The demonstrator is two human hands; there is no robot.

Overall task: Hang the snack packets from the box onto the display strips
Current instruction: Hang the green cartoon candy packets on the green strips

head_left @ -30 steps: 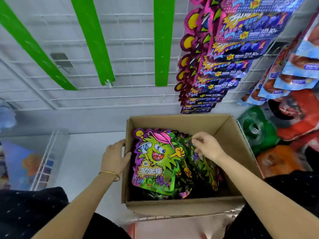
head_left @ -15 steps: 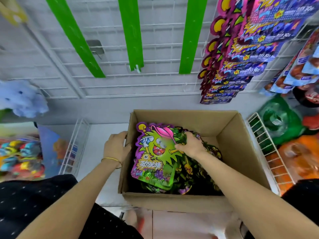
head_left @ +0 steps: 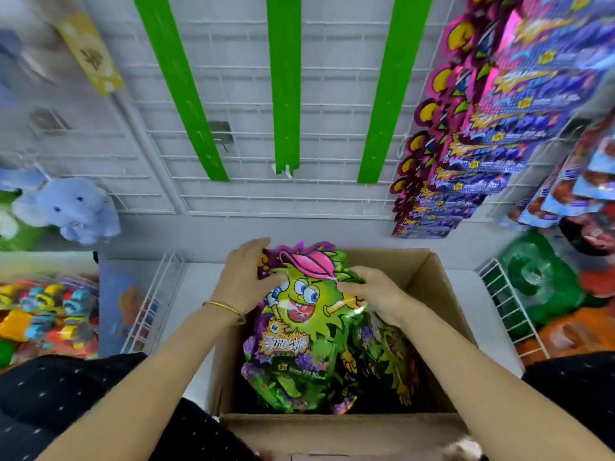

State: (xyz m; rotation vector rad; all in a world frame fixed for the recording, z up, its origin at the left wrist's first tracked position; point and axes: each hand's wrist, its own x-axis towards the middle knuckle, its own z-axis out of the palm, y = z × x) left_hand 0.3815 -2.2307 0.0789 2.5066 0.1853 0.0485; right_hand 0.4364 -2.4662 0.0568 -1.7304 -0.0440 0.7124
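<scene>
Head view: your left hand and right hand have their fingers curled on the upper edges of the green snack packet, which is half out of the box. Others look bunched behind it. A quick pull could drag extras out, or the glossy foil could slip short of the display strips.

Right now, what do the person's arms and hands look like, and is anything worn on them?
Both forearms are bare, with no sleeves or gloves in view. The left hand has a thin gold bangle at the wrist; the right hand shows no jewellery. Dark cloth with small white dots shows at both lower corners.
</scene>
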